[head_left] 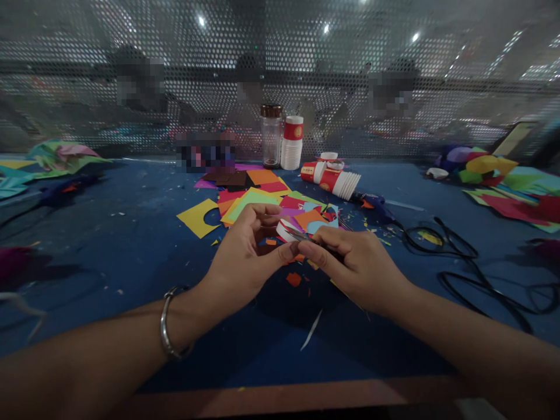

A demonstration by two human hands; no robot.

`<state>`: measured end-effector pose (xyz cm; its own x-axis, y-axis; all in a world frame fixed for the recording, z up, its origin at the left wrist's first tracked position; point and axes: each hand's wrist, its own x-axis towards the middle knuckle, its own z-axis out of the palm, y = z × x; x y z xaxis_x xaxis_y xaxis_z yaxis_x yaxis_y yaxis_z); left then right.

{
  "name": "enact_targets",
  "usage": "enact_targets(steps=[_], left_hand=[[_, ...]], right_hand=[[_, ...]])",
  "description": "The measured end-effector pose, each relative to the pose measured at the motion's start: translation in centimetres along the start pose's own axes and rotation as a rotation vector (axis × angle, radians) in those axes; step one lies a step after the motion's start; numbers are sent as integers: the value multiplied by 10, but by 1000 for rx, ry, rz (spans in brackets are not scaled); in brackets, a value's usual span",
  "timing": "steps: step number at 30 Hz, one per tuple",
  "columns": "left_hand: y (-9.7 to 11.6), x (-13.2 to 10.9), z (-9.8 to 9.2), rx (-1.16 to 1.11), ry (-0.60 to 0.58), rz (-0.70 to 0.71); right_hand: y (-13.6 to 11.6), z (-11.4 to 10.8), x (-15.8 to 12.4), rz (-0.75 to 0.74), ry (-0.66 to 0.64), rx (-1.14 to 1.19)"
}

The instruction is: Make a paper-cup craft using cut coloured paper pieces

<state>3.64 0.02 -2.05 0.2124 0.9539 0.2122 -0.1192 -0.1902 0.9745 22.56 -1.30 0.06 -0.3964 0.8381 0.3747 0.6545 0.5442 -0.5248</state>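
Near the middle of the view, my left hand (251, 251) holds a small white cup piece (285, 231) with a red edge between thumb and fingers. My right hand (354, 259) is closed around a pair of scissors (297, 235), whose blades point left and lie against the white piece. The scissors' handles are mostly hidden by my right fingers. Both hands are close together above the blue table (262, 356). Orange paper scraps (293, 279) lie below them, and a thin white strip (311, 331) rests nearer the front edge.
Coloured paper sheets (251, 204) lie behind my hands. Farther back stand a glass jar (271, 140) and stacked paper cups (292, 146), beside toppled cups (339, 182). A glue gun (378, 208) with a looping black cable (464, 254) is at right, another glue gun (65, 191) at left.
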Motion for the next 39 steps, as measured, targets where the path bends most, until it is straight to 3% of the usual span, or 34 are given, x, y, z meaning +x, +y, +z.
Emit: enact_targets(steps=[7,20,39], left_hand=[[0,-2,1,79,68,84],[-4,-1,0,75,66,138],[1,-2,2,82,61,74]], right_hand=[[0,0,1,-15,1,-1],[2,1,0,15,-18,-30],[0,0,2,-21,3,-20]])
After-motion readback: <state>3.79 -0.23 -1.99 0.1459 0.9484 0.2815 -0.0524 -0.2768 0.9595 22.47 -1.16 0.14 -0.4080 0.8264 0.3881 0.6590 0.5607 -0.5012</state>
